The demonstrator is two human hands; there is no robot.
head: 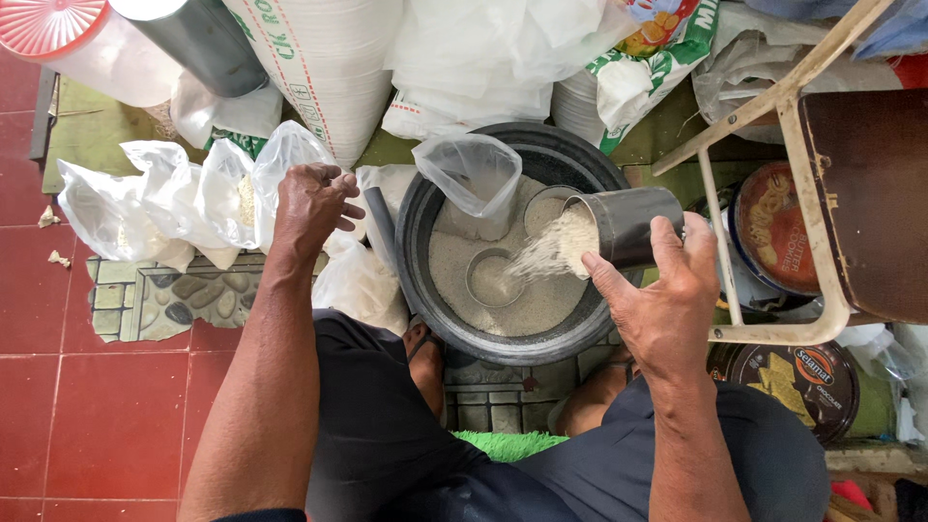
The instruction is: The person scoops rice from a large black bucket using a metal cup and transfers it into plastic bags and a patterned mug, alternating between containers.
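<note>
My right hand [667, 300] grips a grey metal cup [628, 224], tipped to the left, and pale grain [551, 251] spills from its mouth. Below it stands a round black basin [425, 208] holding more grain, with a second small tin [491, 280] sunk in the grain. An open clear plastic bag [469, 174] stands at the basin's far side. My left hand [309, 203] reaches over to the left, fingers loosely curled on the tied tops of filled clear bags [208, 193] lying on the floor.
Large white sacks [329, 58] and a printed bag [657, 39] lean at the back. A wooden stool frame [773, 106] stands on the right above round biscuit tins [773, 232]. A red-lidded jar [58, 29] is at top left. Red floor tiles lie on the left.
</note>
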